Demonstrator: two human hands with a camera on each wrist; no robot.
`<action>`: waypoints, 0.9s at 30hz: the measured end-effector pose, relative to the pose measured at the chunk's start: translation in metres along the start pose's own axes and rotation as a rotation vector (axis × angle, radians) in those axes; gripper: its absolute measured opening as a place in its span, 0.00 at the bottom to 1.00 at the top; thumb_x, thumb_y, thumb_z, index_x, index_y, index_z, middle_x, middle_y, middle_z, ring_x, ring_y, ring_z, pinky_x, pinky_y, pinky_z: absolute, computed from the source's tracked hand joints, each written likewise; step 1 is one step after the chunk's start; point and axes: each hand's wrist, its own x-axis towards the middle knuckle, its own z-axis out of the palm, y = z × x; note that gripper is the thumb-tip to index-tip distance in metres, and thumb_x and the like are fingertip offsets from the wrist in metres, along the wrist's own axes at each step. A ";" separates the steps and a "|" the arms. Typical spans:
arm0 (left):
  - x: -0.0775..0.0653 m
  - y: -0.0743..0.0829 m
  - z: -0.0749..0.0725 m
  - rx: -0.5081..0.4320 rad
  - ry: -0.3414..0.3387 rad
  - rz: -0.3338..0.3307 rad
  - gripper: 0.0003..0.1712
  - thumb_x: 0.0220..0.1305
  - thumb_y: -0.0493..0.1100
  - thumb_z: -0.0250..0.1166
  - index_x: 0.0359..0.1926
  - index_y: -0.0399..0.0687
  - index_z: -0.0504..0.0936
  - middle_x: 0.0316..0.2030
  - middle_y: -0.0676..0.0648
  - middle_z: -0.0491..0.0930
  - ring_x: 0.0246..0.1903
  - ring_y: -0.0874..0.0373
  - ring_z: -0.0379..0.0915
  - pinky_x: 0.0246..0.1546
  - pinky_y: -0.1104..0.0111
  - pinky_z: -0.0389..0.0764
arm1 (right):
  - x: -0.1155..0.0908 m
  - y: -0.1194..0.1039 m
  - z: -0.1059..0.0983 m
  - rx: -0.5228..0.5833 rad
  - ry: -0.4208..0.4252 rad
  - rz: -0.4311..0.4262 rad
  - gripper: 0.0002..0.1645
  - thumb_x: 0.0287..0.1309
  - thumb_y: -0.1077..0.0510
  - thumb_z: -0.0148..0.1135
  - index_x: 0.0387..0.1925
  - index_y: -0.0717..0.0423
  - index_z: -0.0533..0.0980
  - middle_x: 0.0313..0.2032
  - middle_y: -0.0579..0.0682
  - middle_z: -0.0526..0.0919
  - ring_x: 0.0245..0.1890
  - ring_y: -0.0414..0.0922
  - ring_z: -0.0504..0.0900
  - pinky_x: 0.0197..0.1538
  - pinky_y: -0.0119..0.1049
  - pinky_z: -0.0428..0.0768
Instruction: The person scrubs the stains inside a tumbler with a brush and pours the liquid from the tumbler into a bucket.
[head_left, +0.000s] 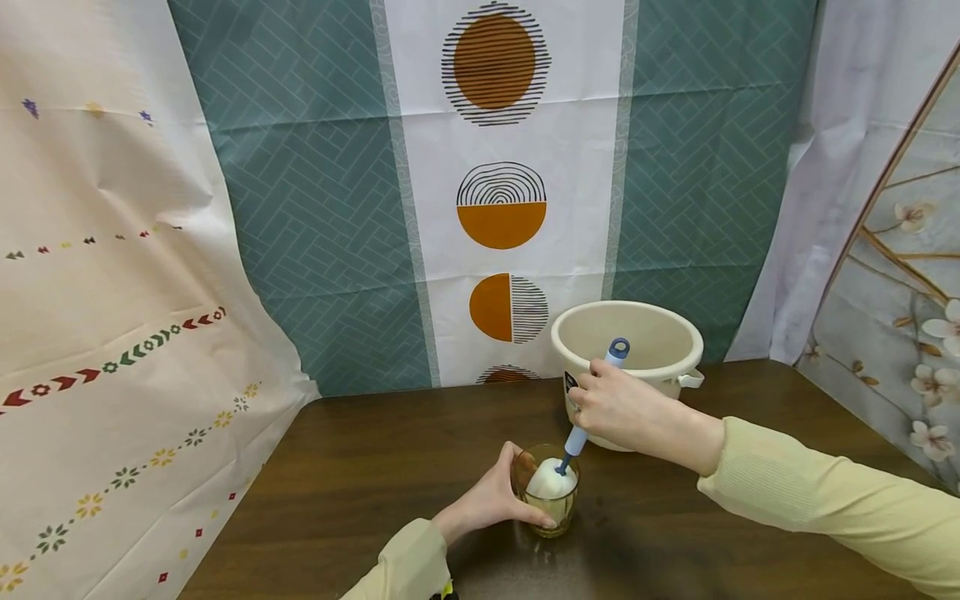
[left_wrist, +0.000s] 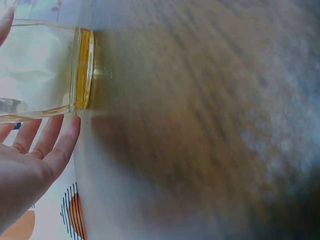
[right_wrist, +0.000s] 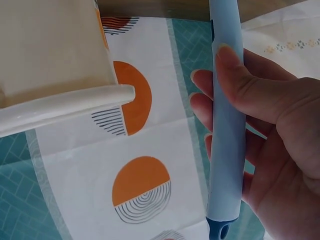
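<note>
My left hand [head_left: 491, 498] grips an amber-tinted drinking glass [head_left: 553, 523] on the tabletop, thumb on the near side and fingers around the far side. In the left wrist view, the glass [left_wrist: 85, 70] shows its thick base, with the fingers [left_wrist: 62, 145] along its side. My right hand [head_left: 617, 404] holds a sponge cup brush [head_left: 577, 442] by its light-blue handle, tilted, above the glass. Its rounded white head [head_left: 551, 479] sits inside the glass. The right wrist view shows the thumb and fingers wrapped around the handle [right_wrist: 227, 150], its dark-blue hanging loop at the end.
A cream bucket [head_left: 626, 317] with a side handle [head_left: 692, 379] stands behind the right hand on the brown wooden table [head_left: 360, 475]. Patterned cloths [head_left: 315, 208] hang at the back and sides. A small yellow-and-black item [head_left: 447, 588] shows by the left sleeve.
</note>
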 end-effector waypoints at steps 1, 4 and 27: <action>0.000 0.000 0.000 -0.002 0.000 -0.001 0.38 0.38 0.42 0.77 0.45 0.44 0.60 0.42 0.52 0.70 0.38 0.60 0.70 0.39 0.68 0.70 | 0.000 0.000 0.000 -0.005 0.005 -0.002 0.07 0.36 0.56 0.72 0.22 0.42 0.81 0.22 0.43 0.75 0.24 0.44 0.71 0.31 0.36 0.63; 0.000 0.000 -0.001 -0.004 -0.003 -0.001 0.38 0.39 0.42 0.77 0.45 0.44 0.60 0.41 0.52 0.70 0.37 0.60 0.70 0.38 0.68 0.71 | 0.001 -0.001 0.001 -0.021 0.018 -0.008 0.07 0.37 0.55 0.72 0.22 0.42 0.81 0.22 0.43 0.75 0.24 0.44 0.71 0.31 0.36 0.64; 0.001 -0.003 0.000 -0.002 0.003 0.001 0.37 0.39 0.42 0.77 0.44 0.45 0.59 0.41 0.51 0.70 0.39 0.60 0.69 0.41 0.68 0.69 | 0.000 0.005 -0.005 -0.011 0.009 -0.021 0.11 0.37 0.56 0.73 0.28 0.42 0.82 0.23 0.45 0.74 0.25 0.44 0.70 0.30 0.35 0.63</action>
